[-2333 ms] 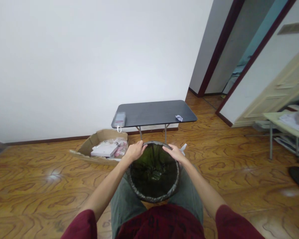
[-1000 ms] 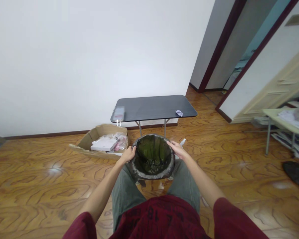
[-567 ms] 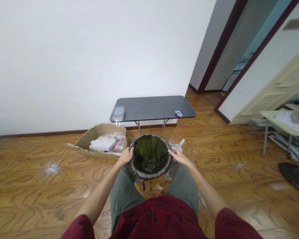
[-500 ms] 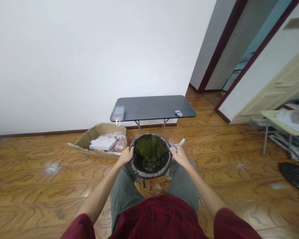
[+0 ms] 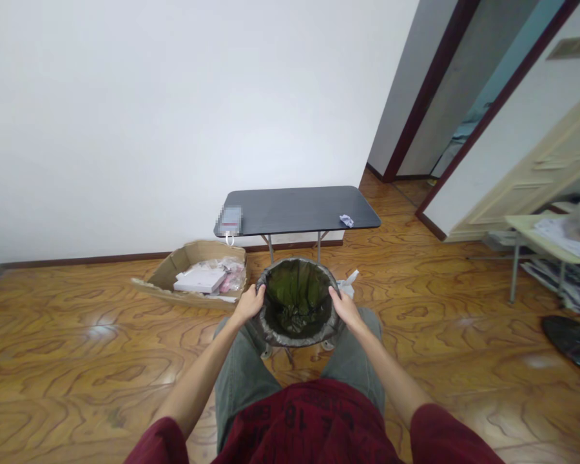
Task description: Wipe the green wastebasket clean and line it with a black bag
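Between my knees is a round trash can [image 5: 297, 336] lined with a dark plastic bag [image 5: 294, 280], its mouth facing up toward me. The bag is folded over the rim, and its inside looks greenish. My left hand [image 5: 250, 303] grips the rim on the left, thumb on top. On the opposite side my right hand [image 5: 345, 307] is closed on the rim in the same way. Just beyond my right hand lies a whitish plastic wrapper [image 5: 348, 282], partly hidden behind the can.
A black folding table [image 5: 294, 209] stands against the wall, with a crumpled paper [image 5: 347, 221] and a blurred-out item [image 5: 231, 220] on it. Left of the can, a cardboard box [image 5: 171, 267] holds a white box and plastic packaging. A pale side table [image 5: 526, 223] is at right.
The trash can has shifted slightly to the right between my hands and its bagged rim has turned a little. Both hands stay on the rim.
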Demonstrator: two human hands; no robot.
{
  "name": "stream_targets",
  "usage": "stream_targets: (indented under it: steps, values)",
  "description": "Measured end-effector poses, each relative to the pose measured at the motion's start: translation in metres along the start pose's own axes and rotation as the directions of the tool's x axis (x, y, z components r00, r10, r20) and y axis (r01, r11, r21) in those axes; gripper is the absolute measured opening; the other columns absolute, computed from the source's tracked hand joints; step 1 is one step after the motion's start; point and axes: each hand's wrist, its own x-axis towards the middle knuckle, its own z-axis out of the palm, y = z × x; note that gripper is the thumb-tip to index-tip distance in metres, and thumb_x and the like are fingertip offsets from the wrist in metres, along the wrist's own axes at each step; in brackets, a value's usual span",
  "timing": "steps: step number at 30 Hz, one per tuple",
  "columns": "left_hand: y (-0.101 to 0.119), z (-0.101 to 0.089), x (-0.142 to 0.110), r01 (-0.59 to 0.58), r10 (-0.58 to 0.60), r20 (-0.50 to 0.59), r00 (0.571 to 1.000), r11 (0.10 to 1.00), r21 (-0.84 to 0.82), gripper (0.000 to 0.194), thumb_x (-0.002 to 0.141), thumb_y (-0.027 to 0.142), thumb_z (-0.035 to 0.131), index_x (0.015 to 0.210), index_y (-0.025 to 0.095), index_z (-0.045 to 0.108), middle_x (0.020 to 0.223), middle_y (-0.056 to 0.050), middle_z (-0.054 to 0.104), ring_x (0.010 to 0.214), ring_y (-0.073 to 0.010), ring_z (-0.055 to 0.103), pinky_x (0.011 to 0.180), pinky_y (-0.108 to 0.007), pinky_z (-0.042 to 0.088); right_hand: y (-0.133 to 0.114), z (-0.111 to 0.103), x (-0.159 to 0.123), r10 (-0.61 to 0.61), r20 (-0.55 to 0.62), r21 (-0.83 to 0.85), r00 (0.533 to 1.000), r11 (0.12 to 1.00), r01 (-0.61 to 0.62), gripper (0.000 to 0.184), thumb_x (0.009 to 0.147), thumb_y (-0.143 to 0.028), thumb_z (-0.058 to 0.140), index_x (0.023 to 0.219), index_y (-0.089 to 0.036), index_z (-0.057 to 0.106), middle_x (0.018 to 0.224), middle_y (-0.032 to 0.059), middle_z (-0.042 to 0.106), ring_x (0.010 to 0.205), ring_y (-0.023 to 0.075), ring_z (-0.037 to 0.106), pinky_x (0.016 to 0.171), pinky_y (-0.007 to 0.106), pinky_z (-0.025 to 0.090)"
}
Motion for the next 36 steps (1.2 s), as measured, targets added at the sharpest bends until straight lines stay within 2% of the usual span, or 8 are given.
stream_targets:
  steps: [5,10,13,20,22,26,32,36]
  values:
    - [0.003,0.001,-0.003,0.008,-0.008,-0.017,1.000,0.999,-0.040,0.049,0.102,0.054,0.040,0.111,0.014,0.066,0.119,-0.024,0.074,0.120,-0.0331,0.069,0.101,-0.039,0.049,-0.002,0.002,0.001,0.114,-0.106,0.140,0.988,0.985,-0.099,0.053,0.087,-0.067,0.055,0.097,-0.018,0.072,0.103,0.0124,0.078,0.107,0.0312,0.071,0.096,0.040,0.052]
    - [0.008,-0.001,-0.007,-0.011,0.011,0.006,1.000,0.996,-0.085,0.051,0.101,0.058,0.038,0.105,0.016,0.068,0.118,-0.022,0.075,0.120,-0.0344,0.069,0.101,-0.040,0.050,0.001,0.004,0.004,0.210,-0.031,0.514,0.977,0.842,-0.165,0.050,0.076,-0.062,0.071,0.100,-0.019,0.078,0.106,0.0077,0.080,0.104,0.0268,0.074,0.089,0.034,0.057]
    - [0.009,-0.010,-0.007,-0.009,0.013,0.032,0.999,0.992,-0.124,0.056,0.099,0.063,0.039,0.106,0.015,0.067,0.118,-0.023,0.075,0.121,-0.0369,0.068,0.103,-0.043,0.050,0.003,0.002,0.004,0.217,-0.013,0.603,0.976,0.781,-0.165,0.051,0.072,-0.060,0.076,0.100,-0.019,0.079,0.101,0.0069,0.081,0.096,0.0256,0.076,0.084,0.034,0.059]
    - [0.002,-0.048,0.000,-0.074,0.144,0.185,0.972,0.937,-0.340,0.061,0.092,0.058,0.054,0.140,0.021,0.053,0.146,-0.015,0.063,0.130,-0.0287,0.063,0.099,-0.037,0.055,0.001,0.002,-0.002,0.153,-0.062,0.583,0.986,0.807,-0.089,0.053,0.068,-0.064,0.078,0.094,-0.018,0.080,0.096,0.0068,0.081,0.091,0.0256,0.075,0.078,0.032,0.058]
    - [0.003,-0.052,0.002,-0.132,0.182,0.121,0.976,0.931,-0.339,0.065,0.089,0.055,0.060,0.143,0.019,0.050,0.149,-0.017,0.059,0.136,-0.0295,0.058,0.103,-0.039,0.053,-0.001,0.002,-0.003,0.153,-0.074,0.582,0.986,0.809,-0.082,0.053,0.068,-0.064,0.078,0.094,-0.018,0.080,0.096,0.0067,0.080,0.090,0.0246,0.074,0.077,0.031,0.057]
    - [0.017,-0.044,0.005,-0.216,0.194,-0.129,0.973,0.956,-0.199,0.056,0.096,0.054,0.050,0.131,0.011,0.057,0.135,-0.023,0.066,0.129,-0.0303,0.063,0.111,-0.041,0.047,-0.007,0.002,-0.008,0.162,-0.064,0.572,0.985,0.814,-0.096,0.054,0.068,-0.064,0.077,0.092,-0.016,0.079,0.092,0.0064,0.080,0.086,0.0230,0.072,0.074,0.029,0.054]
    - [0.035,-0.025,0.014,-0.006,-0.002,-0.139,0.990,0.998,-0.057,0.062,0.102,0.063,0.028,0.100,0.014,0.066,0.110,-0.026,0.075,0.114,-0.0378,0.070,0.099,-0.046,0.050,-0.016,0.003,-0.021,0.094,-0.081,0.529,0.992,0.848,-0.037,0.058,0.072,-0.068,0.075,0.098,-0.016,0.079,0.097,0.0059,0.079,0.090,0.0222,0.072,0.080,0.028,0.054]
    - [0.034,-0.022,0.012,0.003,-0.014,-0.132,0.991,0.996,-0.087,0.070,0.102,0.065,0.017,0.099,0.015,0.067,0.109,-0.026,0.075,0.116,-0.0377,0.070,0.099,-0.045,0.050,-0.013,0.004,-0.022,0.114,-0.096,0.550,0.989,0.834,-0.042,0.056,0.074,-0.066,0.073,0.101,-0.017,0.078,0.101,0.0058,0.079,0.096,0.0220,0.072,0.086,0.028,0.055]
